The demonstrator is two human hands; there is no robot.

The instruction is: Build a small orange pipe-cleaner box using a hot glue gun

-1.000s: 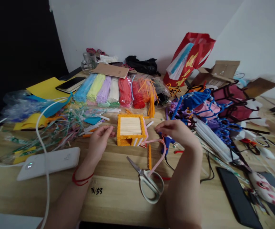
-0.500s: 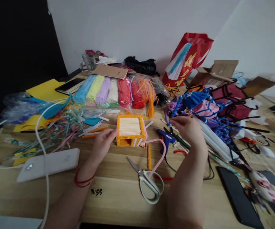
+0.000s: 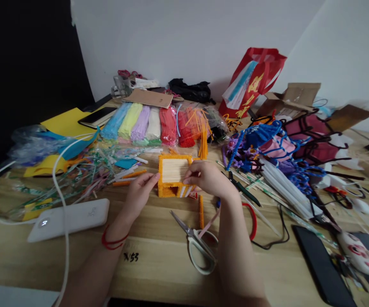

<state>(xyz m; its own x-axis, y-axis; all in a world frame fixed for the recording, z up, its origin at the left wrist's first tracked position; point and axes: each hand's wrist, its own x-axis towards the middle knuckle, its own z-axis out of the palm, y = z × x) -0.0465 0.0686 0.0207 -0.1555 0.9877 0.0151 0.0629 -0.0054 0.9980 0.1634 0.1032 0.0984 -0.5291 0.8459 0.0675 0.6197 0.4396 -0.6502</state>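
A small box-shaped model (image 3: 173, 174) with orange fuzzy edges and a top of pale wooden sticks stands on the wooden table (image 3: 158, 264). My left hand (image 3: 139, 192) touches its left side with the fingertips. My right hand (image 3: 207, 178) is curled against its right side, fingers on the top right corner. A pink pipe cleaner (image 3: 208, 222) runs from under my right wrist toward the white-handled scissors (image 3: 196, 244), which lie just in front of the model. A short orange pipe cleaner (image 3: 200, 211) lies beside them.
Bagged pipe cleaners in several colours (image 3: 152, 121) lie behind the model. A white power bank (image 3: 71, 217) with a cable sits at the left. Blue and maroon pipe-cleaner pieces (image 3: 280, 145), a red bag (image 3: 254, 81) and a black phone (image 3: 318, 264) crowd the right.
My right hand came back from the tools on the right and now rests on the model's right side. My left hand closed in on the model's left side.
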